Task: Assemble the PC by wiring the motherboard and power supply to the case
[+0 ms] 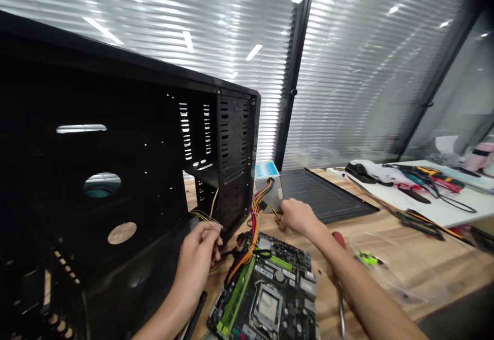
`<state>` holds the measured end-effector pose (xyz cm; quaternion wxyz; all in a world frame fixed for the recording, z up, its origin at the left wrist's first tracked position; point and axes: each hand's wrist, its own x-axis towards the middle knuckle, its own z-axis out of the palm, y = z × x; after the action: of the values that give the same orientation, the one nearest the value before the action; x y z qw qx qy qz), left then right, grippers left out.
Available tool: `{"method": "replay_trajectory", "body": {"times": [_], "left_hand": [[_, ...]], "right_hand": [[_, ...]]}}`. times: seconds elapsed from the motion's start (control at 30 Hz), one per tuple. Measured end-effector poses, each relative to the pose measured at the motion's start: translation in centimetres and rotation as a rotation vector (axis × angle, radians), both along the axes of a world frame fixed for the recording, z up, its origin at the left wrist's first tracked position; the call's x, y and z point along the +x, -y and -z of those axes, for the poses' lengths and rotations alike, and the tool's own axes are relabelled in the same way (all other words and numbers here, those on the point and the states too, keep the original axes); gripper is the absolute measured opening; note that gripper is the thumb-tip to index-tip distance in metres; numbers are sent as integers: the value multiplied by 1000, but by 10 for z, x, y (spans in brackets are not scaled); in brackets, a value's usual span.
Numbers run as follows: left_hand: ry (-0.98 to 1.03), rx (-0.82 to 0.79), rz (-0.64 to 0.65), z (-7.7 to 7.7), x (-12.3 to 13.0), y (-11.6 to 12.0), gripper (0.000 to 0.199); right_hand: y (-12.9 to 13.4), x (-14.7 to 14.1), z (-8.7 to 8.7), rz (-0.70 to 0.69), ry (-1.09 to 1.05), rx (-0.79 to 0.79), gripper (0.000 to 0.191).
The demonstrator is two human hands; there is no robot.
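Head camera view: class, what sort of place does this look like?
Probably a computer assembly bench in a glass-walled office: an open black computer case, a motherboard and a power supply sit on a wooden table.

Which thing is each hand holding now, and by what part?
Left hand pinches yellow wires beside the computer case; the right hand's hold on a thin cable is unclear.

The black PC case walls off the left hand's side; the motherboard and power supply cables crowd the way between the hands; a narrow strip of wooden surface passes beside the board; a clear plastic bag lies beyond the right hand, with a black side panel ahead of it.
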<state>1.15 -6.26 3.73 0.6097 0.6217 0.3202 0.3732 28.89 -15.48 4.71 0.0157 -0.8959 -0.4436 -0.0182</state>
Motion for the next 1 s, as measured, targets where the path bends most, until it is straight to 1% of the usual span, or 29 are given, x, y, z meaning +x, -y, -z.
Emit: {"method": "replay_trajectory", "body": {"times": [0.1, 0.2, 0.27, 0.37, 0.4, 0.47, 0.53, 0.57, 0.6, 0.63, 0.67, 0.7, 0.73, 0.8, 0.87, 0.93, 1.0], "left_hand": [[-20, 13, -8, 0, 0, 1, 32], [-37, 37, -11, 1, 0, 0, 34], [-34, 43, -18, 2, 1, 0, 35], [-27, 22, -55, 4, 3, -2, 37], [-46, 17, -63, 5, 3, -3, 38], [-151, 32, -42, 6, 1, -3, 41], [-297, 130, -2, 6, -1, -2, 53], [-365, 222, 16, 6, -1, 0, 58], [-424, 338, 20, 5, -1, 2, 59], [-473, 464, 12, 3, -1, 4, 54], [-513, 584, 1, 1, 1, 5, 44], [-558, 677, 1, -1, 4, 7, 34], [-626, 734, 15, -3, 9, 8, 27], [-795, 759, 65, -7, 20, 7, 27], [-950, 738, 117, -8, 33, 4, 32], [-1024, 725, 135, -8, 45, -1, 35], [-1047, 719, 139, -6, 53, -5, 33]], "right_hand": [[0, 0, 3, -17, 6, 0, 21], [1, 3, 4, -21, 17, 45, 19], [1, 6, 2, -8, 31, 119, 23], [1, 8, -4, 1, 34, 273, 31], [1, 8, -7, -8, 31, 318, 34], [1, 7, -13, -51, -10, 440, 43], [1, 3, -16, -141, -118, 590, 50], [2, 0, -17, -197, -185, 644, 53], [2, -2, -18, -251, -248, 672, 55], [2, -5, -18, -295, -299, 669, 55], [3, -7, -19, -326, -334, 638, 54], [3, -8, -19, -344, -361, 605, 51], [3, -9, -20, -351, -383, 582, 47], [3, -10, -21, -349, -412, 567, 37], [4, -9, -22, -316, -415, 565, 33], [6, -8, -21, -275, -444, 530, 37], [7, -9, -18, -255, -531, 452, 44]]}}
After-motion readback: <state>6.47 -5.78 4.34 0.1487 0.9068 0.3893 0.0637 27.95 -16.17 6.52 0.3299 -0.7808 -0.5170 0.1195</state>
